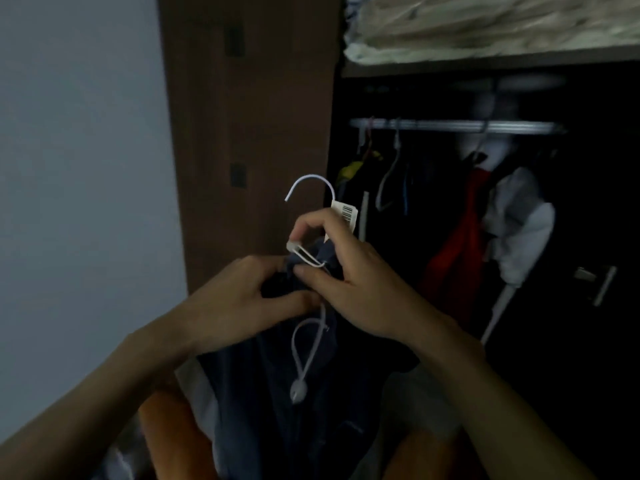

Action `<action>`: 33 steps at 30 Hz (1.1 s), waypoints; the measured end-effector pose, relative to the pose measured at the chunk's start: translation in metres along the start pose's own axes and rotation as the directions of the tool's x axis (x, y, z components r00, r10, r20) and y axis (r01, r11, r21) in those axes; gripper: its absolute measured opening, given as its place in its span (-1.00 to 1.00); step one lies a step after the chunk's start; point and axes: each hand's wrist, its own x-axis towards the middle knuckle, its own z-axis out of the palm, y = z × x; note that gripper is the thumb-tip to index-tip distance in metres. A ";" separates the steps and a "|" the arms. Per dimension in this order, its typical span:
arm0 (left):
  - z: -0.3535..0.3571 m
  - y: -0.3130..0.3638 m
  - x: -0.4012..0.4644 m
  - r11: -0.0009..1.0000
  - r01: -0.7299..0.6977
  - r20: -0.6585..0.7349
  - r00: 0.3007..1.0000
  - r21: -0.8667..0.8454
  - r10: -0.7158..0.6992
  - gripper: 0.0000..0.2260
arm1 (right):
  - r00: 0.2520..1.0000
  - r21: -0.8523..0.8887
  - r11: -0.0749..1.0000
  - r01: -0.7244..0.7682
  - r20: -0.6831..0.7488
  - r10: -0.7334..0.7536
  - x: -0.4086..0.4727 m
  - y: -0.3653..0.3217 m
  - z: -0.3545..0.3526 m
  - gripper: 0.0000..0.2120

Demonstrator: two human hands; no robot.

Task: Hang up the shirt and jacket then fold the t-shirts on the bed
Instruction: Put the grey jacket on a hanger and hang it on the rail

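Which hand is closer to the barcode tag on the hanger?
Right. The right hand grips the white hanger with its fingers just under the barcode tag. The left hand holds the dark garment lower down, to the tag's left.

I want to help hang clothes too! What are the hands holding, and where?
The right hand pinches the white hanger just below its hook. The left hand grips the dark blue garment at its top.

Both hands, left hand (239, 299) and right hand (356, 282), grip dark jacket (277, 393) on white hanger (311, 183)
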 end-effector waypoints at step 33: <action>0.001 -0.042 0.087 0.943 0.117 0.009 0.993 -0.311 -0.120 -0.75 | 0.734 0.265 0.870 -0.416 -0.466 0.493 -0.120 0.042 0.075 -0.82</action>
